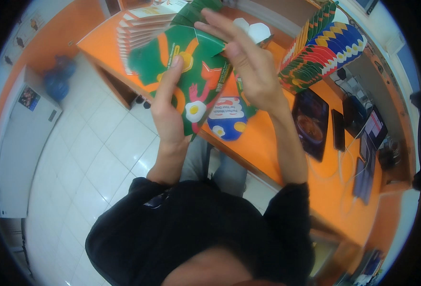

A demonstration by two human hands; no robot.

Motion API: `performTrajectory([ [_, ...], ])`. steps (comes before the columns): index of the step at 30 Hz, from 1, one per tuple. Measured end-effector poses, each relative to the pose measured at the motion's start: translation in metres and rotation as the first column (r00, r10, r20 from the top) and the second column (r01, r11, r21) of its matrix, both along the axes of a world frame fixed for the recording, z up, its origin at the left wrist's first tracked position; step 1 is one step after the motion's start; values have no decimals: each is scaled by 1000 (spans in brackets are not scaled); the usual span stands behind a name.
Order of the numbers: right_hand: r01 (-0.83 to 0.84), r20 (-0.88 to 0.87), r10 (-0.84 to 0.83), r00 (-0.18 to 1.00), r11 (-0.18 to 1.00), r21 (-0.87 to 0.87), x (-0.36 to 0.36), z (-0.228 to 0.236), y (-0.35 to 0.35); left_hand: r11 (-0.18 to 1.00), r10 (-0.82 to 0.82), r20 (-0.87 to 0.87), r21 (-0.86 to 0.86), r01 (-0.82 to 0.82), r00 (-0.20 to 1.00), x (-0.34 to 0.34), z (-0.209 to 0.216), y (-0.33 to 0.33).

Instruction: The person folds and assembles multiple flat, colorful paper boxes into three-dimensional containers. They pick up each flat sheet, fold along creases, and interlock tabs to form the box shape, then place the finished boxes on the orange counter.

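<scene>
My left hand (169, 117) grips a green printed paper food box (194, 71) along its lower left side, thumb lying across the front. The box is tilted and carries orange, yellow and pink artwork with a fried egg. My right hand (248, 64) is at the box's upper right edge, its fingers stretched out; whether they press on the carton is hard to tell. Beneath the box, on the orange counter, lies a blue, white and yellow printed carton piece (227, 125), partly covered.
Nested white-edged cartons (129, 35) stand at the counter's far left. Another row of green, red and blue cartons (322, 55) stands at the far right. A tablet (310, 123), a dark phone (338, 129) and cables lie along the orange counter (325, 190). A white fridge (26, 143) is at left.
</scene>
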State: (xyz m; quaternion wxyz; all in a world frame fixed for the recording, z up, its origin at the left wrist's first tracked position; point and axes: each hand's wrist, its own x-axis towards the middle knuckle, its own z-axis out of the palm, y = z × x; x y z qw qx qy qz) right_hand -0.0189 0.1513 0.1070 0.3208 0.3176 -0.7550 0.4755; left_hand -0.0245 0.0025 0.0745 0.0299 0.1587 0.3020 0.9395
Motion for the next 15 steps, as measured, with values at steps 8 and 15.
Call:
performTrajectory([
  [8,-133,396,404,825,820,-557,23,22,2,996,-94,-209,-28,90,973,-7,-4,-18],
  [15,38,62,-36,997,999,-27,5,4,13,991,-99,-194,-106,79,976,-15,-9,-11],
])
